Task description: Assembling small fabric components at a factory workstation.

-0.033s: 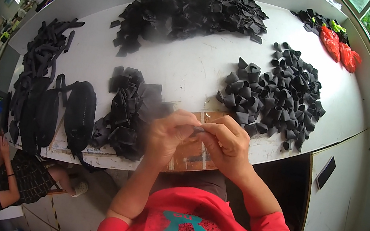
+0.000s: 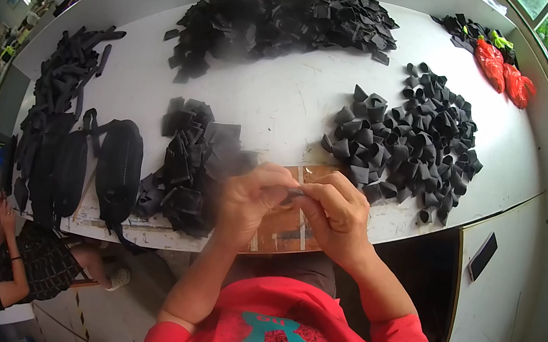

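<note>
Over the front edge of the table, my left hand (image 2: 245, 199) and my right hand (image 2: 337, 216) meet with their fingertips close together. Both are closed in a pinch on a small black piece of fabric (image 2: 294, 196), mostly hidden by the fingers. Beneath them lies a brown board (image 2: 278, 233) with pale strips. A heap of flat black fabric pieces (image 2: 184, 156) sits just left of my left hand. Beyond my right hand spreads a pile of black pieces bent into loops (image 2: 406, 139).
A long heap of flat black pieces (image 2: 292, 18) lies at the back. On the left are black strips (image 2: 65, 74) and black padded pouches (image 2: 118, 170). Red plastic bags (image 2: 491, 64) rest at the far right. Another person (image 2: 12, 265) sits at the lower left.
</note>
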Tool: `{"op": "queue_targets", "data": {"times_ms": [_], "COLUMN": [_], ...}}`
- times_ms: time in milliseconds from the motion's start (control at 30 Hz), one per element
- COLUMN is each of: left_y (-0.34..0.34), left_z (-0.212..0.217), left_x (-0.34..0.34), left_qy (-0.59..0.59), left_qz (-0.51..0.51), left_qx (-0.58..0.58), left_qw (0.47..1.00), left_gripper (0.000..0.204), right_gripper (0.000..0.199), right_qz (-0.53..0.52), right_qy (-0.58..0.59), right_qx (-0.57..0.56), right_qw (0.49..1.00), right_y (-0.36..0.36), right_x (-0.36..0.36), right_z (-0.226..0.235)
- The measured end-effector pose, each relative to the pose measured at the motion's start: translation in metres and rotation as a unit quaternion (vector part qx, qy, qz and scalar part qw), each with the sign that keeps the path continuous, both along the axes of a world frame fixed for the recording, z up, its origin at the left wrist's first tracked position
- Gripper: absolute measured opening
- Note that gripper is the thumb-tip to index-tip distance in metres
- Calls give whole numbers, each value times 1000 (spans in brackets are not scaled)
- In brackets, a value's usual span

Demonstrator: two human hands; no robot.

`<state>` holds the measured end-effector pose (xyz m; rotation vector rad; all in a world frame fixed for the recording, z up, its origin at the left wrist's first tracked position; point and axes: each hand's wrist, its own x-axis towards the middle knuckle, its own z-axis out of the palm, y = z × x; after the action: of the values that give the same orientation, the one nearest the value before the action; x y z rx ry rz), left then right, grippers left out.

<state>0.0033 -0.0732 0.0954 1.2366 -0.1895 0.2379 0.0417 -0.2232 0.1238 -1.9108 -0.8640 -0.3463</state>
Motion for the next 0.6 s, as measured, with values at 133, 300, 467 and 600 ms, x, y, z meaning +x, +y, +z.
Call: {"op": "queue_targets", "data": {"times_ms": [133,300,467,600], "left_y": [-4,-7,-6,-7], "left_z": [12,26,25,11], "left_x": [-2,-2,-3,-5], "left_qy": [-14,-10,-21,-37], "left_qz": [45,105,109,104], "left_qx": [97,156,214,182], "left_qw": [994,982,971,977], "left_gripper": [11,9,8,8], "right_gripper": [19,19,17,17], "right_qz": [-14,-6,14,4], "right_qy": [-24,6,34,2], "right_qx": [22,33,42,48], "right_qw": [999,999,998,999], "right_y": [2,2,0,5], "right_x": [-1,4,4,-2], "right_z": [-10,-13,-22,-25]}}
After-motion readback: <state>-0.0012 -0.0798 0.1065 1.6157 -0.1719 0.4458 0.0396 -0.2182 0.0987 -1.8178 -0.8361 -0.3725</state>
